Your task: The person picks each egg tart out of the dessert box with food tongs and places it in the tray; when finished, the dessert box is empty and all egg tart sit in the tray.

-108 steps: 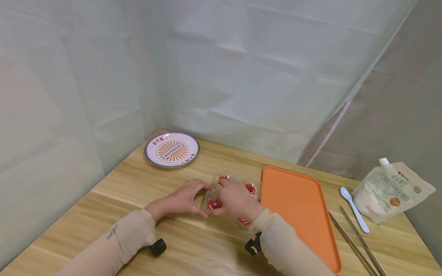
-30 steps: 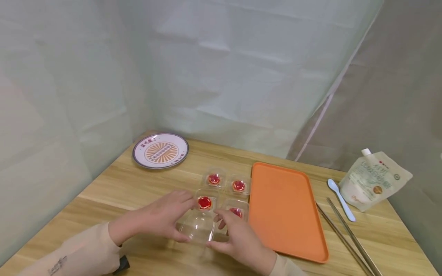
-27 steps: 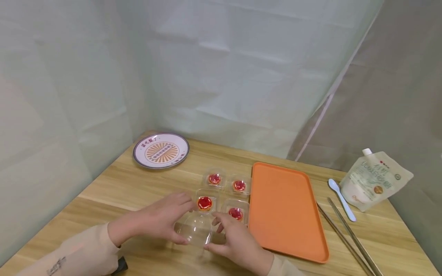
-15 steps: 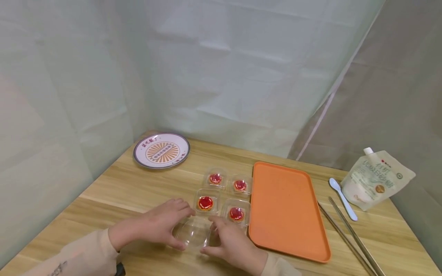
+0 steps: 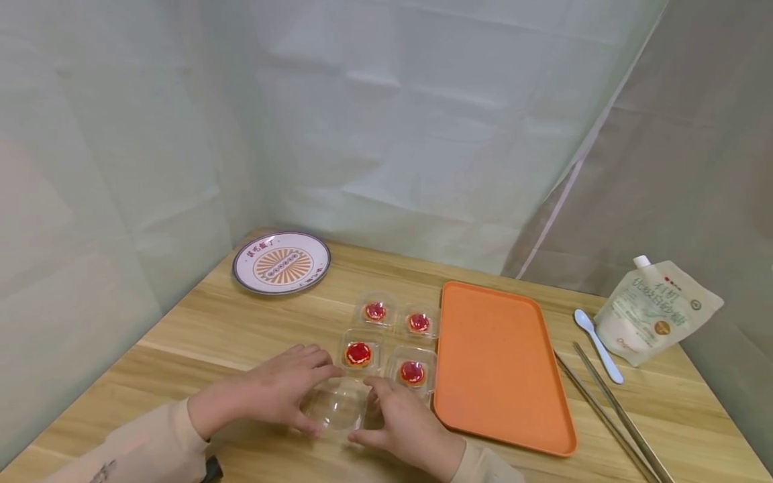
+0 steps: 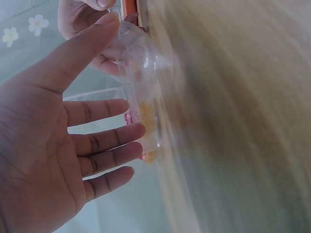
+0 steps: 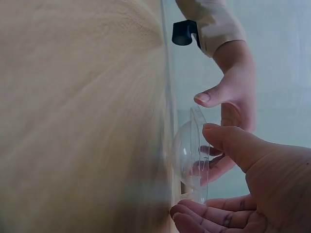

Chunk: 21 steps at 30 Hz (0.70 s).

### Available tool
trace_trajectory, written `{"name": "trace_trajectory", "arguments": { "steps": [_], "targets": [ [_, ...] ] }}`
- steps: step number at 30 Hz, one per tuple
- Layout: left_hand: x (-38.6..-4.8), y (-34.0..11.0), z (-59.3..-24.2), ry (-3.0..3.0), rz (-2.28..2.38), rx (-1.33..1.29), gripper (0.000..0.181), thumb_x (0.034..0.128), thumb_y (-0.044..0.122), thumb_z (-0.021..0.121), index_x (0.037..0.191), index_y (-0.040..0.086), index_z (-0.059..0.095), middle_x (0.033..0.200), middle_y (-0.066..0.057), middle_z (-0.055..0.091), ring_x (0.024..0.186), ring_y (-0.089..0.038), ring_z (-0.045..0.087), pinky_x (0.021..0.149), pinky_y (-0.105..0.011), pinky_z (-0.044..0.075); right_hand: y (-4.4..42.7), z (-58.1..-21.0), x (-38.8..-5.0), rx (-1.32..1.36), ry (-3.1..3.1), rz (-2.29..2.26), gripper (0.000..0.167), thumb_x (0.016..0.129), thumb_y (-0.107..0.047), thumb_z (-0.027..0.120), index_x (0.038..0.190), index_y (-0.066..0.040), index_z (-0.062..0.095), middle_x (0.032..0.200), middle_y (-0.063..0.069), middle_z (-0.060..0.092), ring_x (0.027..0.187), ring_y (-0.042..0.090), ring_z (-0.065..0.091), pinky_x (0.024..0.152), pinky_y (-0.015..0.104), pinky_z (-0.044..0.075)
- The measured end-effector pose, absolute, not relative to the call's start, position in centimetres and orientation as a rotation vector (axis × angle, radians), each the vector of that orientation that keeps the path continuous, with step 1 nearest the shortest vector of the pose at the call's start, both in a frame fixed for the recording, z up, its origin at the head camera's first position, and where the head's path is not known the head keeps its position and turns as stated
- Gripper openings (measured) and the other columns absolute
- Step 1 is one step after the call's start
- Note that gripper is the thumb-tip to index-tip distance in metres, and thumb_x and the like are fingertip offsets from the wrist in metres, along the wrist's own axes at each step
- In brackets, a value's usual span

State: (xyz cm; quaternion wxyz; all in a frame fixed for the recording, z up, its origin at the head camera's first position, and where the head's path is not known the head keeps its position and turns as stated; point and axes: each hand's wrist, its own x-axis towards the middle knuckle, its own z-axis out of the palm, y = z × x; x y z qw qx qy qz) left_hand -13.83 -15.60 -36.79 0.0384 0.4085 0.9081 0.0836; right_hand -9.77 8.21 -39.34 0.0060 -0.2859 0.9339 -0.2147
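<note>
A clear plastic piece with a domed middle and flat rim (image 5: pixel 338 406) lies between my hands near the front of the table. In the right wrist view its dome (image 7: pixel 183 154) faces the tabletop. My left hand (image 5: pixel 280 388) flanks it with fingers (image 6: pixel 104 133) extended and thumb at the rim. From the other side, my right hand (image 5: pixel 410 426) has its thumb at the rim and its fingers spread apart. Just beyond stand several clear boxes; small red-topped rounds (image 5: pixel 358 354) with orange-yellow bases sit in them. How firmly either hand touches is hard to see.
An orange tray (image 5: pixel 504 369) lies right of the boxes. A patterned plate (image 5: pixel 281 263) is at the back left. On the right are a pale blue spoon (image 5: pixel 598 345), long metal sticks (image 5: pixel 622 412) and a spouted pouch (image 5: pixel 655 312). Cloth walls border the table.
Earlier my right hand was over the boxes. Later both hands came to the domed plastic piece nearer me, which has shifted slightly toward me and left. In the last half second, hardly anything moved.
</note>
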Motion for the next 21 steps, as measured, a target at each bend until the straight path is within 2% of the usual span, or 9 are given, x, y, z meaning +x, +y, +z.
{"name": "trace_trajectory", "arguments": {
  "steps": [7, 11, 14, 18, 21],
  "targets": [
    [-13.5, -15.4, -36.0, 2.817, 0.259, 1.229, 0.081, 0.0646, 0.061, 0.077, 0.130, 0.019, 0.057, 0.115, 0.006, 0.056, 0.110, -0.014, 0.050, 0.100, -0.041, 0.045, 8.2, -39.0, -9.4, -0.871, 2.948, -0.615, 0.077, 0.074, -0.053, 0.075, 0.132, -0.010, 0.050, 0.094, -0.007, 0.064, 0.084, 0.004, 0.058, 0.074, 0.022, 0.051],
    [-13.4, -15.2, -35.5, 2.851, 0.309, 1.302, 0.078, 0.0680, 0.063, 0.073, 0.128, 0.017, 0.058, 0.119, 0.003, 0.056, 0.113, -0.017, 0.051, 0.100, -0.042, 0.045, 8.5, -38.6, -9.2, -0.846, 2.935, -0.623, 0.079, 0.075, -0.054, 0.075, 0.135, -0.010, 0.049, 0.098, -0.006, 0.064, 0.085, 0.005, 0.059, 0.074, 0.023, 0.052],
    [-13.5, -14.9, -35.2, 2.876, 0.362, 1.370, 0.074, 0.0684, 0.058, 0.076, 0.128, 0.018, 0.057, 0.120, 0.003, 0.056, 0.114, -0.017, 0.050, 0.099, -0.041, 0.046, 8.9, -38.1, -9.1, -0.840, 2.923, -0.629, 0.079, 0.075, -0.055, 0.074, 0.135, -0.010, 0.049, 0.102, -0.004, 0.065, 0.087, 0.008, 0.061, 0.074, 0.024, 0.053],
    [-13.7, -14.3, -34.9, 2.908, 0.410, 1.430, 0.070, 0.0680, 0.049, 0.081, 0.127, 0.019, 0.057, 0.118, 0.004, 0.055, 0.112, -0.014, 0.050, 0.096, -0.039, 0.047, 9.7, -37.1, -9.0, -0.864, 2.924, -0.632, 0.073, 0.076, -0.052, 0.075, 0.131, -0.010, 0.051, 0.104, -0.002, 0.066, 0.088, 0.010, 0.063, 0.070, 0.022, 0.053],
    [-13.9, -13.7, -34.8, 2.927, 0.419, 1.452, 0.071, 0.0683, 0.049, 0.081, 0.128, 0.019, 0.057, 0.118, 0.004, 0.056, 0.113, -0.014, 0.050, 0.097, -0.038, 0.047, 10.4, -36.3, -9.0, -0.894, 2.944, -0.630, 0.065, 0.077, -0.047, 0.076, 0.125, -0.010, 0.054, 0.104, -0.001, 0.065, 0.087, 0.012, 0.064, 0.067, 0.020, 0.052]
  ]
}}
